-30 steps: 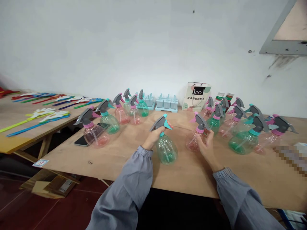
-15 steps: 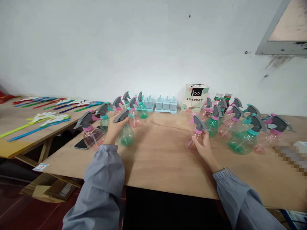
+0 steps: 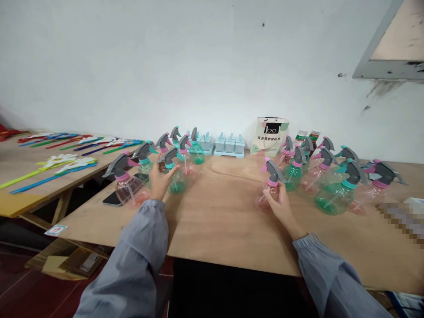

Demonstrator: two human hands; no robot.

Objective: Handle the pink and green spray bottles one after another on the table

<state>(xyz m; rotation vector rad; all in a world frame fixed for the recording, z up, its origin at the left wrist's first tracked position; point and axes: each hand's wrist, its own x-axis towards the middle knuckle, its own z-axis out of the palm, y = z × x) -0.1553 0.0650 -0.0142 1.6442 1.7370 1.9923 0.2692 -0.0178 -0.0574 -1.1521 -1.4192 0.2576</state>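
Observation:
On the left, my left hand (image 3: 159, 179) is beside a green spray bottle (image 3: 178, 182) with a grey trigger head and teal collar. Its thumb and fingers are spread apart, the thumb overlapping the bottle's neck; whether they touch, I cannot tell. The bottle stands upright on the wooden table (image 3: 225, 221). My right hand (image 3: 280, 198) is wrapped round the body of a pink spray bottle (image 3: 263, 202), which has a grey head and pink collar and looks upright at table level. Part of it is hidden by my fingers.
More pink and green spray bottles (image 3: 334, 198) crowd the right; others, including a pink one (image 3: 129, 190), stand left near a dark phone (image 3: 112, 199). Pale blue ice-pop moulds (image 3: 229, 145) and a paper bag (image 3: 270, 139) are by the wall. A neighbouring table (image 3: 36, 185) holds flower-topped sticks.
My left hand has loosened from the green spray bottle's neck, its fingers spreading. That bottle now sits slightly farther back and to the right. My right hand barely moved with the pink bottle.

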